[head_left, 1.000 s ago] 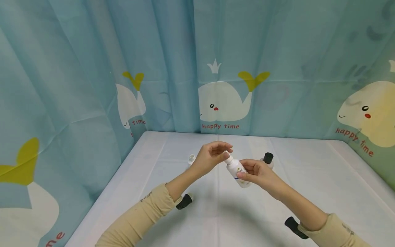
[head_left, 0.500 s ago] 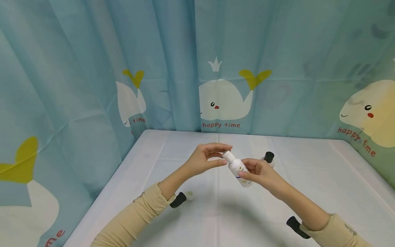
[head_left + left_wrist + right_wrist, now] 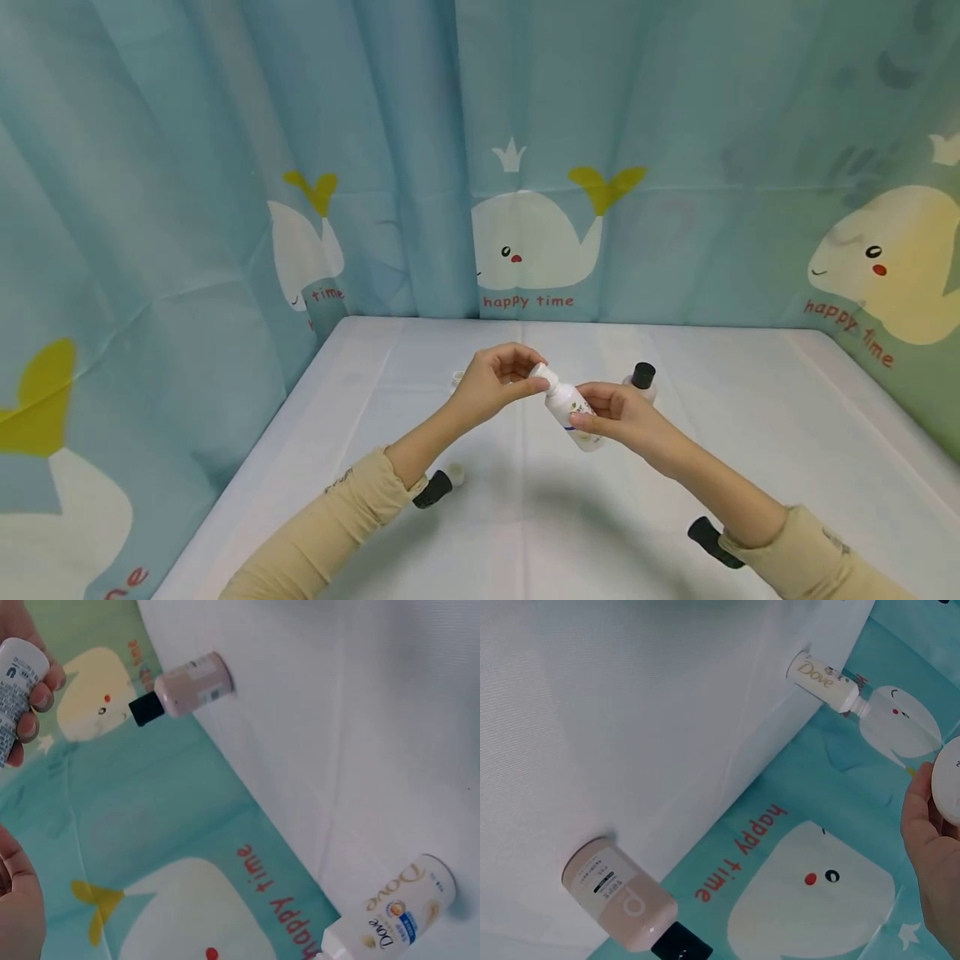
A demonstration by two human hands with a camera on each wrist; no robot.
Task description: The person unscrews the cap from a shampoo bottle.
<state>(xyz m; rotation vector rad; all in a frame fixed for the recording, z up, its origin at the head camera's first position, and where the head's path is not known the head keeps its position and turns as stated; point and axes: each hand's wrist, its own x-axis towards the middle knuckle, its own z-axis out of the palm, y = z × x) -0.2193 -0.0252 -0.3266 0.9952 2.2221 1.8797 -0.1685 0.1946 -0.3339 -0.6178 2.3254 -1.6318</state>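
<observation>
Over the last second the left hand point(image 3: 491, 385) shifted its fingertips on the cap point(image 3: 538, 372) of the small white bottle point(image 3: 572, 408): first wrapped over the top, then opened slightly off it, and by this moment pinched back onto the cap. That reads as a re-grip between turns, so the cap was probably being worked round, though which way could not be told; the cap sat on the neck throughout. The bottle stayed in about the same place, held in the air above the white table point(image 3: 750, 433), tilted with its cap toward the left hand. The right hand point(image 3: 611, 417) gripped the bottle's body, fingers and thumb curled round it, forearm reaching in from the lower right. The left forearm came in from the lower left, wrist bent, thumb and forefingers closed on the cap. A black-capped pinkish bottle point(image 3: 641, 382) stood just behind the right hand, and a white Dove bottle point(image 3: 394, 919) stood farther left, its cap off, well apart from both hands.
</observation>
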